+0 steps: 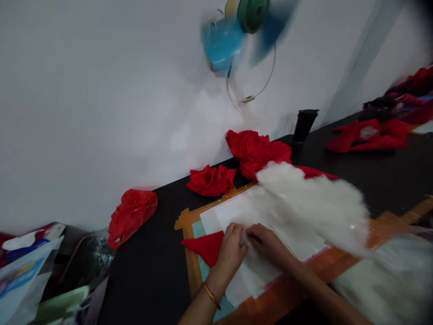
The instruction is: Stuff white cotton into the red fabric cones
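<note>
My left hand [232, 247], with a gold bangle at the wrist, is closed on a pointed red fabric piece [207, 247] whose tip sticks out to the left. Its other end is hidden under my fingers. Close by on the right, my right hand [264, 240] pinches a thin wisp of white stuffing [248, 235], which reaches across to the left fingers. Both hands are over white sheets [233, 212] taped to the black table. A big fluffy heap of stuffing [314, 203] lies beyond my right hand.
Gathered red fabric bundles [211, 180] lie along the wall, near a black cup [305, 126]. A red plastic bag [131, 216] is at the table's left edge. Above, a wall fan [223, 43] spins. More red cloth [372, 135] lies far right; a stuffing bag [389, 275] is nearer.
</note>
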`<state>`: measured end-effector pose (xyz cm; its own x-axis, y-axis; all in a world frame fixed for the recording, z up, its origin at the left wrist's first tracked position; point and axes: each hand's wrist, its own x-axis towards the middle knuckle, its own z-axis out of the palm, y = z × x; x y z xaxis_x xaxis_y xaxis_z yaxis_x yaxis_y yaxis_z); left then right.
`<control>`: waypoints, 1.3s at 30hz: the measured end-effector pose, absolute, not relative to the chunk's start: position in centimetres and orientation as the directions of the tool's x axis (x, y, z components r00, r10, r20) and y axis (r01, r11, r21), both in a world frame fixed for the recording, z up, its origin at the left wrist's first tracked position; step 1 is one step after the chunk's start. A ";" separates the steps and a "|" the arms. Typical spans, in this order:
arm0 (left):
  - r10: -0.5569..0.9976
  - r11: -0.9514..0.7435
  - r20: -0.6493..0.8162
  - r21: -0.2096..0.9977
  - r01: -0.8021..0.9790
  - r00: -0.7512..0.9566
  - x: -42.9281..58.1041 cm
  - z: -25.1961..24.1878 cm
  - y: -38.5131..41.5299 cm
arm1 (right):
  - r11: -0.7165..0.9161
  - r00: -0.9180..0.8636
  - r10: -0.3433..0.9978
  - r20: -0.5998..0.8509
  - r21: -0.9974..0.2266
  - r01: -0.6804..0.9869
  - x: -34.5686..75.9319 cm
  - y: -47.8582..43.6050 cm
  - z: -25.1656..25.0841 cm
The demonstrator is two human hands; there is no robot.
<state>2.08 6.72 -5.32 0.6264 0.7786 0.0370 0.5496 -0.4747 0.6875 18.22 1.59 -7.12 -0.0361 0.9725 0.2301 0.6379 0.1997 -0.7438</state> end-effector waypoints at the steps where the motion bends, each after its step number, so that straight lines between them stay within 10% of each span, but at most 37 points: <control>1: 0.773 -0.488 0.028 0.667 0.564 0.634 1.9 -5.2 6.8 | 0.187 -0.039 0.977 0.212 -0.748 0.636 18.4 1.6 -7.2; 39: 0.798 -0.473 0.057 0.677 0.564 0.600 -0.7 -4.8 5.0 | 0.159 -0.084 0.987 0.136 -0.795 0.586 17.0 0.3 -5.3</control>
<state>-0.73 5.03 -4.79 0.6000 0.7979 0.0571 0.5643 -0.4728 0.6768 16.98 0.28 -5.30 -0.0839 0.9872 0.1356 0.5855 0.1589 -0.7949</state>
